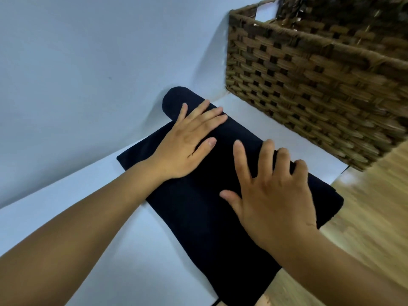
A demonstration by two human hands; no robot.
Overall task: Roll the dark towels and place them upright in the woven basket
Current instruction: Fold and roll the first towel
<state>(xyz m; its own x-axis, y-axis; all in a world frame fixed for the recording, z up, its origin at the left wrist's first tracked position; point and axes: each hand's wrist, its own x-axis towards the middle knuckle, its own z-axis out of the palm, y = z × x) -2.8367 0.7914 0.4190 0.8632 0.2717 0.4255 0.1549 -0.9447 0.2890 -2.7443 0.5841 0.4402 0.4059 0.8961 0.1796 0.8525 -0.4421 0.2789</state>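
Forearms reach in from the bottom of the frame. Left hand (187, 142) lies flat, fingers straight, on the dark towel (198, 228); right hand (271, 195) presses beside it, fingers spread. The towel's far end is rolled, close to the wall (88, 51). Its right corner overhangs the white tabletop (110, 239) edge above the wood floor (364, 228). Woven basket (309, 85) sits upper right, a bare strip of tabletop between it and the towel.

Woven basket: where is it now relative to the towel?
Head view: the woven basket sits upper right, by the wall, beyond the dark towel, with a strip of white surface between them.
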